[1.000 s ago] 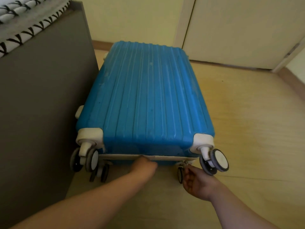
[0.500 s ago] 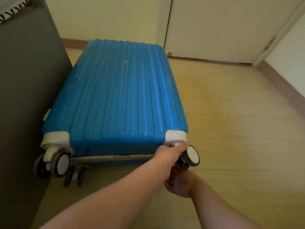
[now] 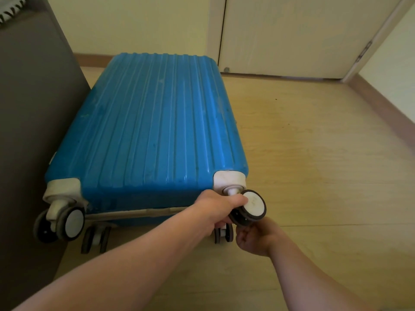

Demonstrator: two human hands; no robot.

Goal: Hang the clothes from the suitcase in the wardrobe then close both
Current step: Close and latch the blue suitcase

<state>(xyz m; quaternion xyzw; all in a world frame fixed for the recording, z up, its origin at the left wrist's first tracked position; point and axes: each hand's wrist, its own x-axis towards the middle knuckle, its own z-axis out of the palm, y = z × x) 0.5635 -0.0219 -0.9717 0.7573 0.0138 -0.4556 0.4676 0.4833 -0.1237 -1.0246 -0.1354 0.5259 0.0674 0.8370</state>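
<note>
A blue ribbed hard-shell suitcase (image 3: 152,131) lies flat on the floor with its lid down and its white wheels toward me. My left hand (image 3: 221,205) is closed on the near right corner of the case, right beside the corner wheel (image 3: 253,206). Just below that wheel, my right hand (image 3: 253,240) has its fingers pinched together at the beige zip line; the zipper pull itself is hidden behind the wheel and my fingers. No clothes are in view.
A tall grey bed side (image 3: 33,131) stands tight against the suitcase's left. A white door (image 3: 292,37) and a yellow wall are at the back. Wooden floor (image 3: 325,176) stretches to the right, up to a skirting board.
Both hands have travelled right along the near zip line, from the middle of the case to its right corner. My view has shifted right as well.
</note>
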